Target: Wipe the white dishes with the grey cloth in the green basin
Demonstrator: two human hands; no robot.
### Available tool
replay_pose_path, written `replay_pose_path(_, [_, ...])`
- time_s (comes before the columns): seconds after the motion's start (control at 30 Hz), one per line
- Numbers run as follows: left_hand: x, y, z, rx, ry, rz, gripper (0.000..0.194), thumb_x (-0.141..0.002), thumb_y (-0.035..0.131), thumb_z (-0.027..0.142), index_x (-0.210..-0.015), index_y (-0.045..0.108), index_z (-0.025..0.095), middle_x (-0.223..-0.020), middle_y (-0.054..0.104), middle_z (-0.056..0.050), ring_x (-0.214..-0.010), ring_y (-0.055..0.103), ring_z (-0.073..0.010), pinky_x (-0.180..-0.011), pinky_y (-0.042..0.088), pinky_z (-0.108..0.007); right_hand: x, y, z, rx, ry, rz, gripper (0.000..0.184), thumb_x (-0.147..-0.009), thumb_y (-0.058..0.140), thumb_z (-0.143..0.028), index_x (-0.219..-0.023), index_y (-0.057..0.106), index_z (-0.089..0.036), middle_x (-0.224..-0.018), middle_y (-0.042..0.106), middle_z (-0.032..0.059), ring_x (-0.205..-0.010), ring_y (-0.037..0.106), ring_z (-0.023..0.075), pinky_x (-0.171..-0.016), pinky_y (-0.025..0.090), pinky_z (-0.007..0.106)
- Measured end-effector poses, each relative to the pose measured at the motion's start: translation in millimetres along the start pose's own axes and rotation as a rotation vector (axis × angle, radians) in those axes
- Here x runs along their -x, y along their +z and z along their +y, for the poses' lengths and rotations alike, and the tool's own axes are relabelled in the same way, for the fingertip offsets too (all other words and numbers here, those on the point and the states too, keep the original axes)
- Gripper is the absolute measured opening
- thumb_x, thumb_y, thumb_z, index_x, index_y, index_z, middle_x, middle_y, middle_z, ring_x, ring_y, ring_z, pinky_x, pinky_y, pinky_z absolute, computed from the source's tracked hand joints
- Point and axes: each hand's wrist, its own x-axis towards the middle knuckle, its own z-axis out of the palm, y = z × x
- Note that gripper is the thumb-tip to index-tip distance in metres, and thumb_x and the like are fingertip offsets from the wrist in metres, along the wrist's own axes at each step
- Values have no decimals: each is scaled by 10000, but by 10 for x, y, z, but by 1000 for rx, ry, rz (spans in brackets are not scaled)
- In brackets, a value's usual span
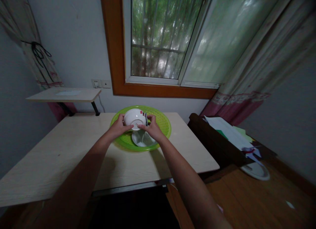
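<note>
Between my two hands a white bowl point(134, 117) is held tilted, its underside turned toward me, with a small red and dark pattern on its right side. My left hand point(119, 126) grips its left side, thumb on the base. From the right, my right hand point(152, 126) closes on the opposite side, thumb also near the base. Below the bowl lies another white dish point(142, 139), partly hidden by the held bowl and my right hand. It rests in a round, bright green plastic basket point(166, 123) on the table.
The pale wooden table point(74, 140) carries a small raised shelf point(66, 94) at its back left. Behind stands a barred window point(160, 35). Right of the table, a dark brown piece of furniture point(209, 137) has papers point(227, 133) on it.
</note>
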Motion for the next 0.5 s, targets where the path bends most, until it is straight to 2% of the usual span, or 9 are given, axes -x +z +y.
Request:
replay_pose_path(0.13, [-9,16,6,-22,43,-37,817,-630,839,407,-1308,428,206,-1325,585,-144,-1152,658,-297,-974,546,-460,3,-3,-17,5,-53,35,716,-689,847,-424,-1235,424,-235,-1286,588,100,-1142,612,256,-1029,481,437])
replay_pose_path(0.3, [15,19,48,-83,84,-40,782,-636,829,405,-1306,475,216,-1344,572,-139,-1208,626,-303,-963,551,-446,-13,15,-19,27,-156,36,677,-664,864,-285,-1228,494,-236,-1281,607,81,-1146,607,251,-1029,482,435])
replay_pose_path(0.5, [63,6,130,-84,82,-60,740,-670,808,434,-1290,466,218,-1310,595,-125,-1163,648,-287,-909,568,-412,-22,-3,-15,54,-266,68,623,-713,846,-281,-1261,552,-236,-1315,619,91,-1202,599,257,-1070,475,459])
